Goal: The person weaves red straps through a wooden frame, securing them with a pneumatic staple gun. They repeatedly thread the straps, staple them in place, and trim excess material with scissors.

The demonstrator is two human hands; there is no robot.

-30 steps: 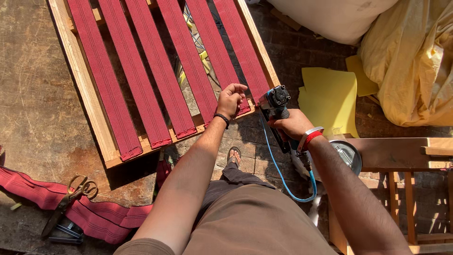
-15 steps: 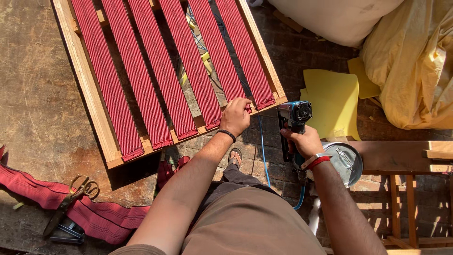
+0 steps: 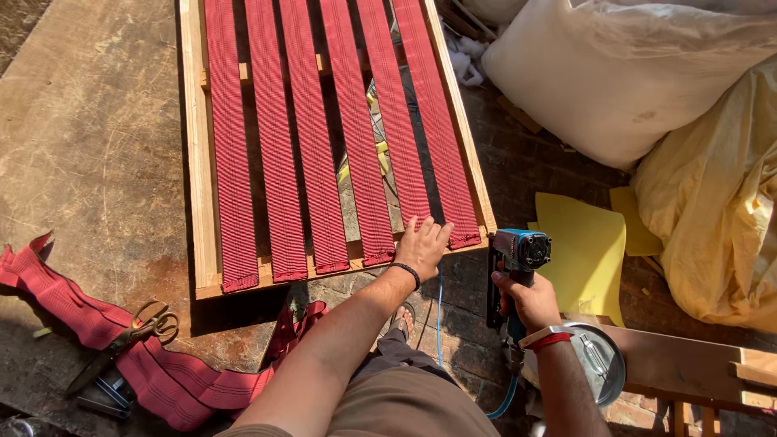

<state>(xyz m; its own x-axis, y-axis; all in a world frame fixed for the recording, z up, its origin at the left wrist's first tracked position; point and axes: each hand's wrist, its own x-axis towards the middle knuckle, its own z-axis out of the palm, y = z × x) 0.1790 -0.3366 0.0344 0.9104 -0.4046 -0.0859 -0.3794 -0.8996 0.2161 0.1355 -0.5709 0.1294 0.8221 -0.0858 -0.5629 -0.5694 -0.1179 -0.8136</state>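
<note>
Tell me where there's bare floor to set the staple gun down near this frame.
The widest bare patch is the worn board left of the wooden frame, above the loose red webbing and scissors. A smaller brick strip lies between the frame and the white sack. It's crowded by the right hand: staple gun, yellow sheets, round metal lid.

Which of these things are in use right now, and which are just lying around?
In use: wooden frame, red straps, staple gun in right hand, left hand flat on the straps.

Lying about: scissors, loose strap, yellow sheets, sacks.
</note>
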